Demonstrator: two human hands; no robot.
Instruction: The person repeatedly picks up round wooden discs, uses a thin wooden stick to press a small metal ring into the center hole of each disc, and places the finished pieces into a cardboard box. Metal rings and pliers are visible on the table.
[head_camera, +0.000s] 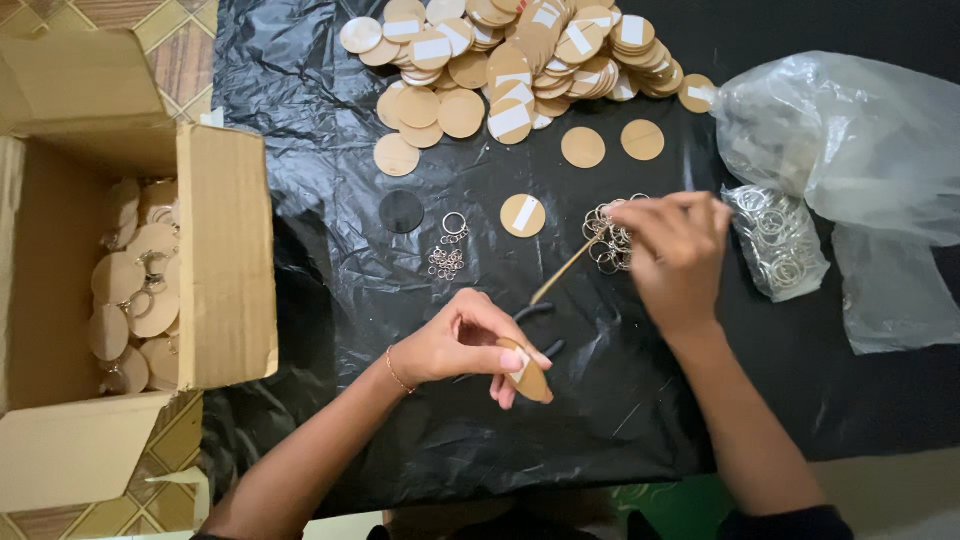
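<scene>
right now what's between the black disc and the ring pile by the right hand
In the head view, a small chain pile and one taped wooden disc lie between the black disc and the ring pile.

We see even, soft overhead light; the crinkled black plastic sheet (330, 230) throws back pale sheen, the clear plastic bag (850, 140) glares white, our right hand (680, 250) blurs slightly, and shadows stay faint.

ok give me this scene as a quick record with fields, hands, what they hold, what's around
surface: black plastic sheet
left hand: fingers pinch a round wooden disc
right hand: at a cluster of metal key rings
pliers: lying between the hands
disc pile: top centre, many with white tape
cardboard box: left, holds discs with rings attached
clear bags: right, one with rings
</scene>
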